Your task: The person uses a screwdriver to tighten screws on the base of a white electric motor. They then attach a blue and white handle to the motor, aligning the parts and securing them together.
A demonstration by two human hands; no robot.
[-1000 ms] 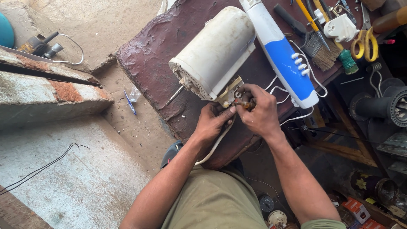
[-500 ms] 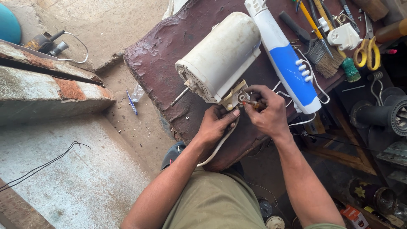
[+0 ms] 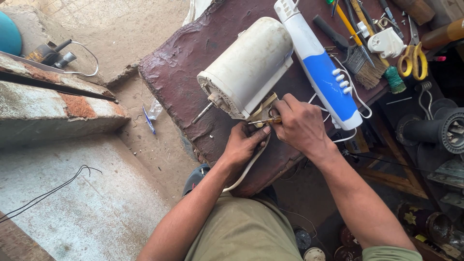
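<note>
A white cylindrical fan motor housing (image 3: 251, 65) lies on its side on a dark reddish worktable (image 3: 193, 63), its shaft pointing toward me. My right hand (image 3: 300, 126) is closed around a small screwdriver (image 3: 265, 121) whose tip points left at the motor's underside. My left hand (image 3: 244, 145) sits just below the motor and holds a white cable (image 3: 244, 171) that runs down past the table edge. A white and blue fan neck piece (image 3: 324, 72) with white buttons lies right of the motor.
At the table's far right lie a brush (image 3: 360, 58), yellow-handled scissors (image 3: 412, 60), a white plug (image 3: 385, 42), a green thread spool (image 3: 395, 79) and several hand tools. Black pipes (image 3: 435, 130) sit on the right. Concrete steps (image 3: 58, 116) and a black wire (image 3: 48, 193) are on the left.
The view has drifted so the table sits further right and lower. My right hand shifted slightly right at the motor's base, and the screwdriver now shows between my hands.
</note>
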